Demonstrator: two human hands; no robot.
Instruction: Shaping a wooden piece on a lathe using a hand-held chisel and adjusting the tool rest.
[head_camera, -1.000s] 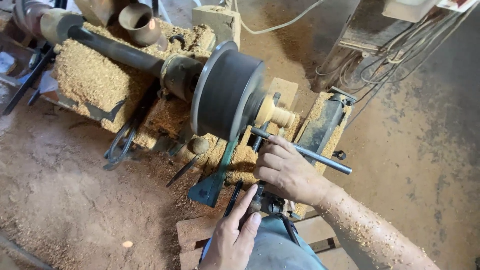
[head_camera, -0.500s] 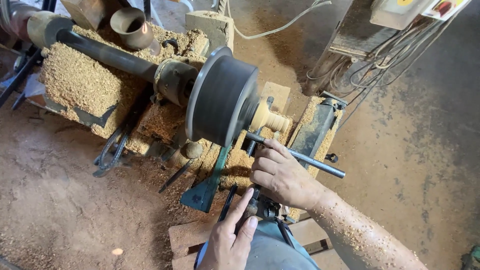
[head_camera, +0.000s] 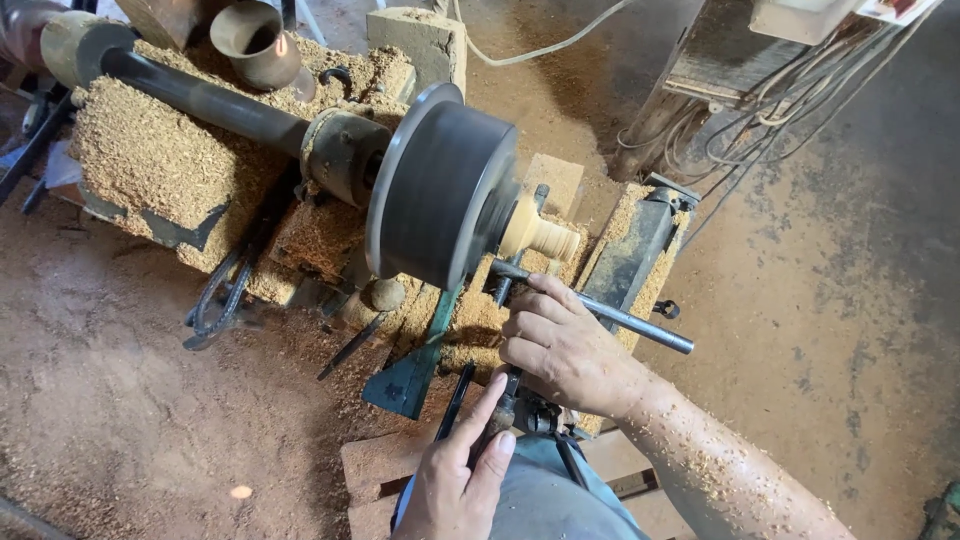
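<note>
Two hands work at the lathe. Right hand (head_camera: 560, 345) lies palm-down, fingers curled shut over the steel rod (head_camera: 620, 318), just beside the pale wooden workpiece (head_camera: 540, 232) on the dark disc (head_camera: 440, 195). Left hand (head_camera: 455, 480), lower, pinches a dark tool handle (head_camera: 503, 408).

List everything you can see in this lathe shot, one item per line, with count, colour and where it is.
dark drum: one, black-grey, centre, on the lathe
wooden workpiece: one, pale yellow, on the drum's right face
metal rod: one, grey, under the right hand, pointing at the workpiece
lathe shaft: one, dark, upper left
metal cup: one, brown, top left
sawdust: heaps, tan, over the lathe bed
cables: several, pale, upper right
floor: brown-grey, right side
slim dark tool: one, bottom centre, at the left hand
right hand: one, resting on the rod
left hand: one, bottom centre, fingers on the slim tool
</note>
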